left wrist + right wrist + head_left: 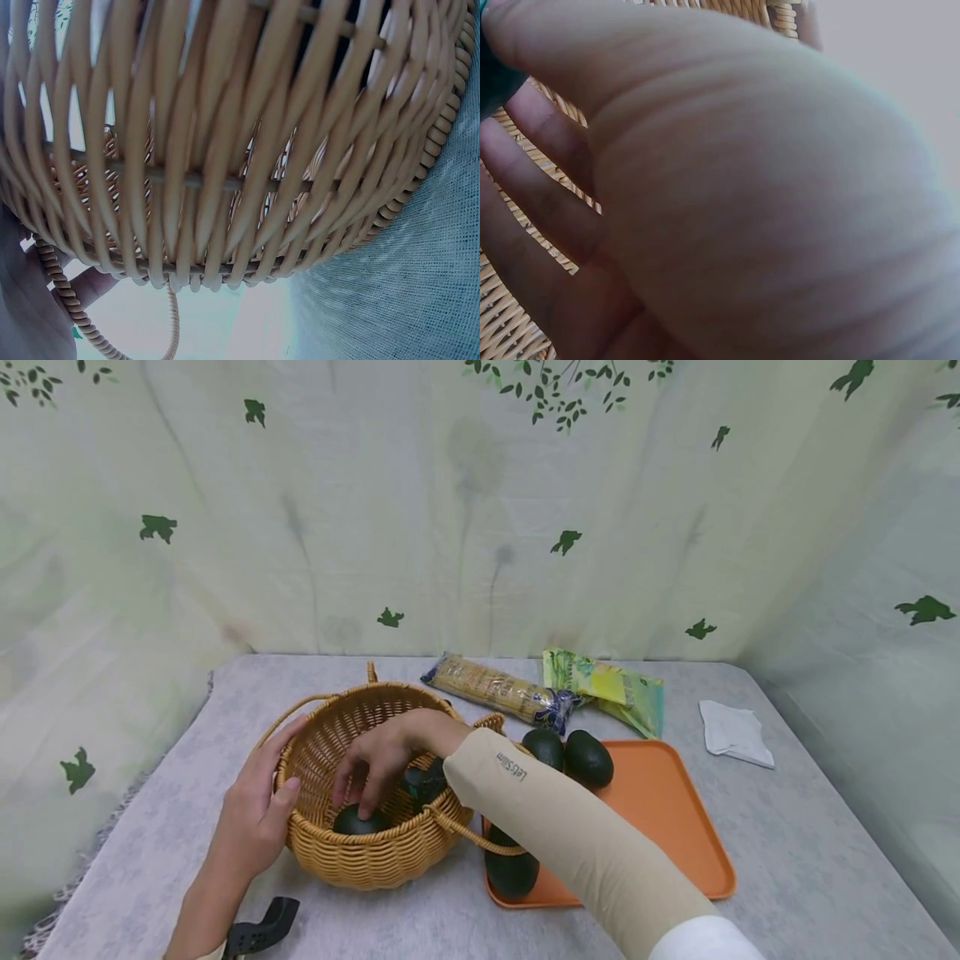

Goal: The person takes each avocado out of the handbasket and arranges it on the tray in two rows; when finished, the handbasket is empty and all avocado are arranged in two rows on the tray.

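My left hand (258,810) grips the left rim of a wicker basket (367,864), thumb on the outside; the weave fills the left wrist view. Reaching over the rim, my right hand (386,756) is down inside the basket. Its thumb and fingertips are on a dark green avocado (360,820) lying low at the near side. That avocado (496,75) shows between thumb and fingers at the right wrist view's left edge. Another dark avocado (426,783) lies in the basket, partly hidden by the right wrist.
An orange tray (660,810) right of the basket holds several avocados (588,758), partly behind the right sleeve. Behind lie a noodle pack (495,685) and green-yellow packets (607,685). A white tissue pack (735,732) lies far right. The basket's handle (480,839) overhangs the tray.
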A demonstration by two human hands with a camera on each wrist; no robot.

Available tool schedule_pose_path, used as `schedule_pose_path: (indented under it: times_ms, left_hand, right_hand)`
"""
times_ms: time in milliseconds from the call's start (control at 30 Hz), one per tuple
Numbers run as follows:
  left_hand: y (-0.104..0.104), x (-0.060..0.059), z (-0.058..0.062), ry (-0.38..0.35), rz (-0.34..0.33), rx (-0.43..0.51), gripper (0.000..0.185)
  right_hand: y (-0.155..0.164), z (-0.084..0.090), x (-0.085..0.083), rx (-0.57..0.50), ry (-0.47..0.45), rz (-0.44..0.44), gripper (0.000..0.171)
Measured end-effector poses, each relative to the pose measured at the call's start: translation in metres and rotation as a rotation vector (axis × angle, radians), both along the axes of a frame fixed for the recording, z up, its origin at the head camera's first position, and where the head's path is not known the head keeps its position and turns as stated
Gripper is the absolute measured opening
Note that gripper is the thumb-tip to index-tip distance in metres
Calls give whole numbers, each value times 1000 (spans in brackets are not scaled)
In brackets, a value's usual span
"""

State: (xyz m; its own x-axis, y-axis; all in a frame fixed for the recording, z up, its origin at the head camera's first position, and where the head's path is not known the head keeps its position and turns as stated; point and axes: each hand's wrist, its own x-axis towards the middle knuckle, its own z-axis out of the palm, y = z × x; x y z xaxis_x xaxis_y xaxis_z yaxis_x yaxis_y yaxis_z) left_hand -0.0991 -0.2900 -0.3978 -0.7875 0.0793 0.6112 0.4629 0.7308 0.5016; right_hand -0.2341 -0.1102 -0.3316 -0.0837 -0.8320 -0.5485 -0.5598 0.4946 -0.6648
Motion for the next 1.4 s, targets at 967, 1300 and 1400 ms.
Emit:
schedule_pose_path:
  times_ms: [967, 1300, 1400]
  left_hand:
    - [0, 0, 1, 6, -5, -4, 61]
    - [0, 0, 0, 0, 0, -4, 62]
    - [1, 1, 1, -5, 3, -3, 62]
  right_hand:
    - [2, 1, 0, 4, 135, 39, 45]
    - [7, 2, -4, -73, 144, 42, 41]
    - [8, 3, -4, -89, 161, 45, 40]
